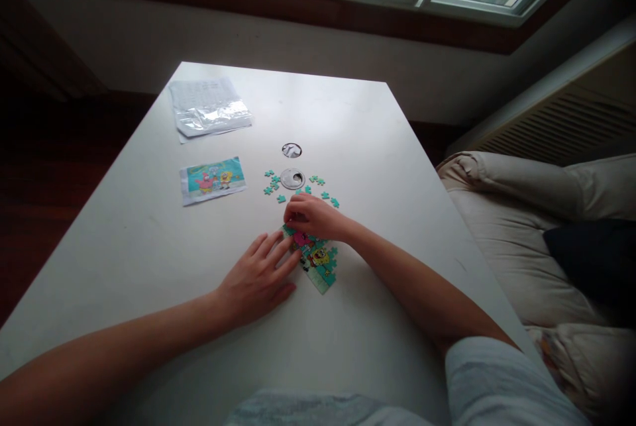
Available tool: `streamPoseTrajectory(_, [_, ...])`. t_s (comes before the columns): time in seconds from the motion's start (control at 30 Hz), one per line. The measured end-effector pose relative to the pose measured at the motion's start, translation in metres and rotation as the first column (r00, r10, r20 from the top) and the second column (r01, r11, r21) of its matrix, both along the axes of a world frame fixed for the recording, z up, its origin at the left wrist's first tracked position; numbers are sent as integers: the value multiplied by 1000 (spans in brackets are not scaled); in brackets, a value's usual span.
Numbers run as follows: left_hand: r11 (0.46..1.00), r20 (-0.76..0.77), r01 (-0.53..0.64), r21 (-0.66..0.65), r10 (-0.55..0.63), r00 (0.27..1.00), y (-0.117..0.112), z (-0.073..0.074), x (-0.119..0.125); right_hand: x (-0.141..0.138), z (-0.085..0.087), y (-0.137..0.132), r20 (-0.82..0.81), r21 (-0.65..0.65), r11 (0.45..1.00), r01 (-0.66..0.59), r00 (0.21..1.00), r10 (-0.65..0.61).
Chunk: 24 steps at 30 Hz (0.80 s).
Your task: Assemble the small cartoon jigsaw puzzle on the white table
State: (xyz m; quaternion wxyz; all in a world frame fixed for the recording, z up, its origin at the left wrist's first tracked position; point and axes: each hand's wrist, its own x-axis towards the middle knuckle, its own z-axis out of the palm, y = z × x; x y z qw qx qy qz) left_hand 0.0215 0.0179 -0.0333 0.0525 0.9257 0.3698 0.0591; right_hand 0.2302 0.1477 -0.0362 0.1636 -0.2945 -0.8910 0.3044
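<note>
A partly joined jigsaw puzzle [318, 258] with a yellow and a pink cartoon figure lies on the white table in front of me. My left hand [258, 275] rests flat with fingers spread, its fingertips touching the puzzle's left edge. Above the puzzle's upper edge, my right hand [314, 215] has its fingers curled and pinched together. Whatever those fingers hold is hidden. Loose teal puzzle pieces [272, 182] lie beyond the right hand, and more loose pieces [325, 196] are to its right.
The white table [149, 240] bears a picture sheet [213, 179] with the same cartoon figures, and papers in a clear plastic sleeve [211, 108]. A round cable cover [293, 179] sits near a hole [291, 150] in the tabletop. A beige sofa [497, 240] stands at the right.
</note>
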Motion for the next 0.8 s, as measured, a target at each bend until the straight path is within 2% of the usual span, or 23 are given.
streamPoseTrajectory(0.27, [1000,0,-1,0,1,1000,0,0,0,-2,-1,-1,63,75,997,11,998,-15])
streamPoseTrajectory(0.43, [1000,-8,-15,9,15,1000,3,3,1,-4,-6,-2,67,150,986,72,994,-83])
streamPoseTrajectory(0.67, [998,9,-53,27,52,999,18,2,-4,-11,-22,0,-25,304,929,210,977,-212])
streamPoseTrajectory(0.8, [994,32,-105,33,104,994,23,1,-9,-2,-21,10,-159,286,900,328,943,-293])
